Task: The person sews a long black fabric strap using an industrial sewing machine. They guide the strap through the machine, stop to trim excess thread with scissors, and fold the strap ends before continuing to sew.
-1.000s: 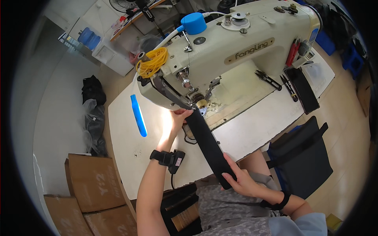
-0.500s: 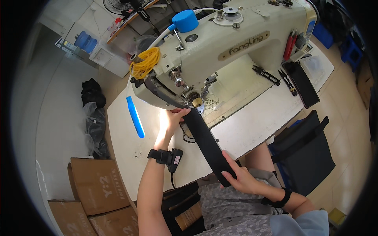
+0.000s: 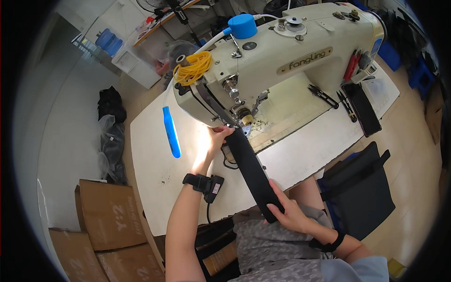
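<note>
Handled two-handed

Touching, unclear if pinching, with bunched fingers of left hand (image 3: 216, 140), far end of long flat black fabric strip (image 3: 252, 170), before cream metal sewing machine (image 3: 263, 54); clasping near end with part-open right hand (image 3: 292, 216)

The strip (image 3: 252, 174) is held between the left fingers (image 3: 225, 132) and the right fingers (image 3: 278, 191). Beyond both, the sewing machine (image 3: 263, 58) is set on the worktop (image 3: 305, 157); well left of both, cartons (image 3: 101, 216) are placed.
</note>
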Tool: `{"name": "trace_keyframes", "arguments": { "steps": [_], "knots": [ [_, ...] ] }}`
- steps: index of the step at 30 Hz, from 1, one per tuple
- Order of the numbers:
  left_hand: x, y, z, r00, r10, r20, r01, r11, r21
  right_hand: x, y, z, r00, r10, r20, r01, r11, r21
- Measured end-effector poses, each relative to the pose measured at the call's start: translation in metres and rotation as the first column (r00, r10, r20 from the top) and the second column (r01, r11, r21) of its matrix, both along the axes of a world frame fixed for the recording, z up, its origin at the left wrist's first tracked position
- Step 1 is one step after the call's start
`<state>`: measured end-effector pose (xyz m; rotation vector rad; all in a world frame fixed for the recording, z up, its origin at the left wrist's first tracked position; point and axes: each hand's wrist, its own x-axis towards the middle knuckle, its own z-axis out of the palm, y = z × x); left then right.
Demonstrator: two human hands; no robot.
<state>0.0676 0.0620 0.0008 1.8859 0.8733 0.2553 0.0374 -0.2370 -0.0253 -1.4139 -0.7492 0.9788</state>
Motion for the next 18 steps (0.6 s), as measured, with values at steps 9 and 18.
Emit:
{"name": "trace_keyframes", "arguments": {
  "steps": [9,18],
  "knots": [
    [-0.017,0.018,-0.056,0.985,0.002,0.172,-0.057,0.946,0.318,-0.008,0.005,0.001,0.997,0.004,-0.076,-0.002,0.999,0.035],
    [-0.055,-0.034,0.003,0.8,-0.524,-0.292,0.438,0.176,0.882,-0.006,0.002,-0.005,0.999,-0.014,-0.051,0.014,1.0,0.013]
  ]
}}
